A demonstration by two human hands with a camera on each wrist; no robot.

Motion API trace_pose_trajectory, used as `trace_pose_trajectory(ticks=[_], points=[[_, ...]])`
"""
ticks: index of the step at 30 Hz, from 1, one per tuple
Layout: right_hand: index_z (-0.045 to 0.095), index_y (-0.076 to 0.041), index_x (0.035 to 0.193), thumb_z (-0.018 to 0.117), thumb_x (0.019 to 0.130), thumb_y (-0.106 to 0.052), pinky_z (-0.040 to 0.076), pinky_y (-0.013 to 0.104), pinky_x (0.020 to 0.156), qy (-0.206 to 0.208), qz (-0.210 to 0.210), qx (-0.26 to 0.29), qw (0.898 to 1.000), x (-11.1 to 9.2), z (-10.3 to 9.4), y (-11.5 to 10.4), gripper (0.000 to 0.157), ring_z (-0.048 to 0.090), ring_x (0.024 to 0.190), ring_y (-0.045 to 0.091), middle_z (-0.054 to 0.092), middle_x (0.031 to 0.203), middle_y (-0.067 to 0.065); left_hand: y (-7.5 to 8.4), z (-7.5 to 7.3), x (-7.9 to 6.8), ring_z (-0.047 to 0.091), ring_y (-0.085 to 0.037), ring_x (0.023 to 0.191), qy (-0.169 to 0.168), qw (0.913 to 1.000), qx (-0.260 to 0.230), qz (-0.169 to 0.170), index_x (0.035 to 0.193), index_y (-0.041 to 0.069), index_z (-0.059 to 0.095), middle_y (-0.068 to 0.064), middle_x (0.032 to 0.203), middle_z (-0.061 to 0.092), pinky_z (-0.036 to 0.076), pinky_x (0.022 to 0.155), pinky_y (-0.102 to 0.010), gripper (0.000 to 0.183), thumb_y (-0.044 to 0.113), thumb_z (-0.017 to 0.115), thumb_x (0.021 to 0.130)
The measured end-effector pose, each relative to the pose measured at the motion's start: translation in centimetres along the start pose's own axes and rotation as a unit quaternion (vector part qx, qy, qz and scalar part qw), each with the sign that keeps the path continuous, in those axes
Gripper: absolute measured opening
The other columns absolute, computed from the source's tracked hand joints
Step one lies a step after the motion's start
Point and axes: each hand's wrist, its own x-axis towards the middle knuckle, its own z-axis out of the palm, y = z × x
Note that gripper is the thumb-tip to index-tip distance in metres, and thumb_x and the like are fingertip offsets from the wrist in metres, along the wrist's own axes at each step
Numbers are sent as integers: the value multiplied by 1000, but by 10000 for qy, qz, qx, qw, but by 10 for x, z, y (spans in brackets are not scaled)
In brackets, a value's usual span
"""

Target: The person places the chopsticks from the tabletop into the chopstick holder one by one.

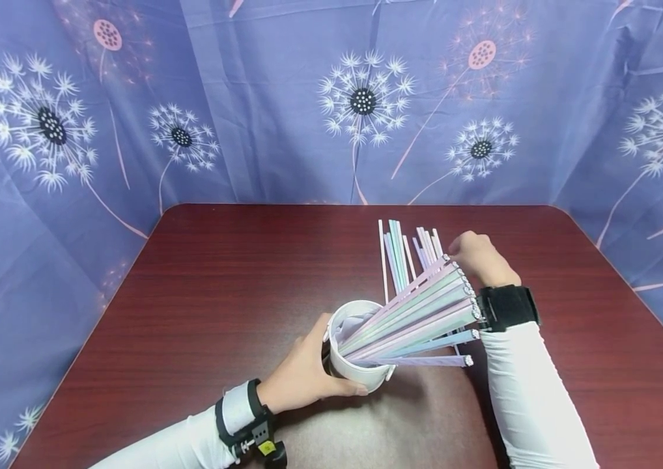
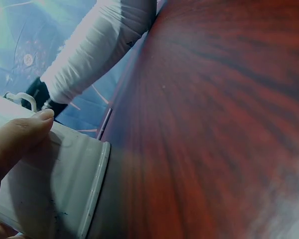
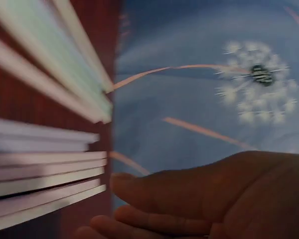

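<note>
My left hand (image 1: 302, 374) grips a small white bucket (image 1: 366, 376) around its side, thumb at the front. In the left wrist view the thumb presses the bucket wall (image 2: 74, 174) below a small handle loop (image 2: 26, 99). A bundle of long thin pastel sticks (image 1: 413, 316) stands in the bucket, leaning far to the right. Beyond it, more pastel sticks (image 1: 397, 251) lie on the table in loose groups. My right hand (image 1: 482, 257) is beside their far ends; in the right wrist view its fingers are loosely bent with no stick between them.
The dark red wooden table (image 1: 220, 273) has a pale worn patch (image 1: 390, 430) at its front. Blue cloth with dandelion prints (image 1: 284, 98) hangs along the back and both sides. The leaning sticks reach across toward the right wrist strap (image 1: 507, 308).
</note>
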Motion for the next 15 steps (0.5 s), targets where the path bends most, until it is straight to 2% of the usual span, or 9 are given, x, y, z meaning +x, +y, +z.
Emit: trace_pose_trajectory(ticks=[2, 6, 9, 13, 15], points=[[61, 7, 120, 58, 91, -15, 42, 63, 93, -138, 257, 75, 9995, 2, 6, 4, 37, 48, 120, 48, 56, 125, 31, 0, 0, 0, 58, -5, 114, -14, 10000, -18, 2, 137, 33, 38, 16, 123, 60, 44, 99, -34, 97, 45, 93, 57], [70, -5, 102, 59, 88, -18, 47, 65, 74, -252, 671, 195, 9972, 5, 19, 8, 22, 55, 114, 40, 59, 121, 24, 1, 0, 0, 58, -5, 113, -22, 10000, 0, -7, 137, 34, 38, 16, 123, 60, 44, 99, -34, 97, 46, 92, 57], [70, -10, 96, 59, 88, -22, 44, 70, 66, -345, 1014, 241, 9940, 9, 26, 9, 19, 54, 115, 40, 56, 125, 24, 1, 0, 0, 58, -5, 114, -36, 10000, -20, -16, 137, 33, 38, 16, 124, 60, 44, 99, -34, 97, 46, 92, 58], [58, -5, 119, 57, 90, -25, 38, 78, 72, -462, 1271, 235, 9905, 13, 30, 11, 35, 43, 125, 46, 43, 135, 29, 1, 0, 0, 57, -5, 114, -54, 10000, -69, -44, 137, 33, 38, 17, 124, 60, 44, 100, -34, 97, 47, 92, 57], [48, -3, 129, 54, 92, -27, 37, 79, 74, -572, 1309, 204, 9895, 14, 29, 13, 44, 42, 126, 48, 41, 137, 29, 1, 0, 1, 57, -5, 114, -53, 10000, -62, -44, 137, 33, 38, 17, 123, 60, 44, 100, -35, 96, 47, 92, 58]])
